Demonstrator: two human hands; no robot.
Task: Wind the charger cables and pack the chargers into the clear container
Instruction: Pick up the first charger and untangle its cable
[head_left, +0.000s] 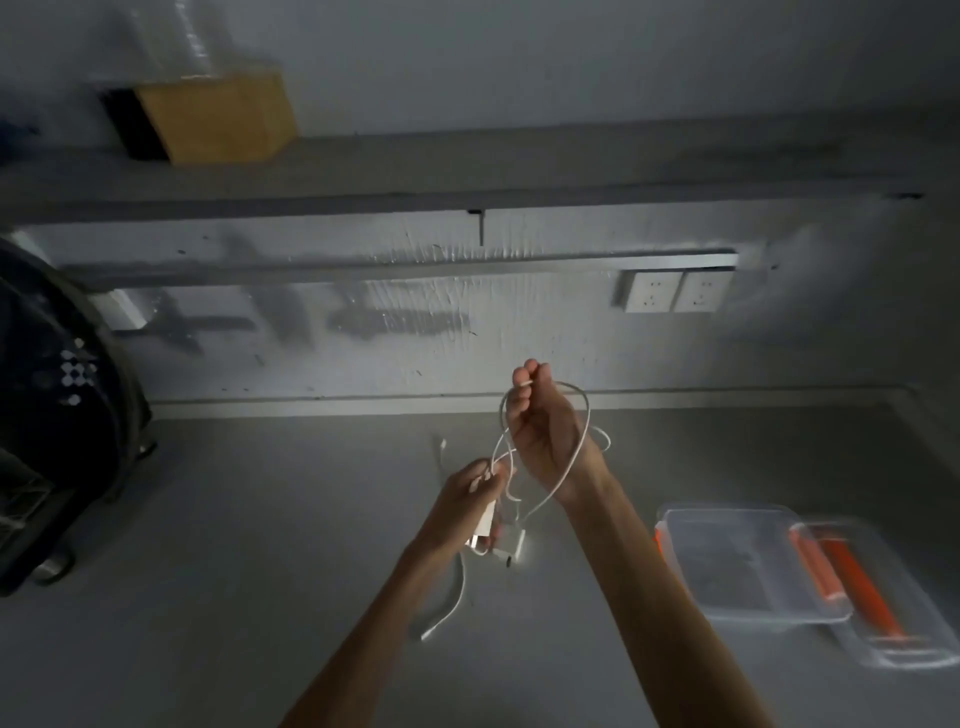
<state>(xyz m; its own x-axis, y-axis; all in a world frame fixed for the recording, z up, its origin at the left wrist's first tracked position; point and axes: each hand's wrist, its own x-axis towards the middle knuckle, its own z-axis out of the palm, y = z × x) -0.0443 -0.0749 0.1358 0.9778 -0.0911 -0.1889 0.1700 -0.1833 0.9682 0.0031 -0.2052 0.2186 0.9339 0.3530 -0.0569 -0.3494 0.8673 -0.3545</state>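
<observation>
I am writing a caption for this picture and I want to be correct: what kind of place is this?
Probably a plain indoor work counter, perhaps a utility or storage corner. A grey countertop meets a bare wall carrying a double wall socket, with a shelf above holding a yellow box.

A yellow box (215, 117) sits on a shelf (467, 171) above the grey counter (234, 545). Two wall sockets (675, 292) hang beneath a rail. A dark bag (57, 415) stands at left.

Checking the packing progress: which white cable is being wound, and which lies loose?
The cable looped between both hands is being wound; the other cable lies loose on the table, by the left forearm.
</observation>
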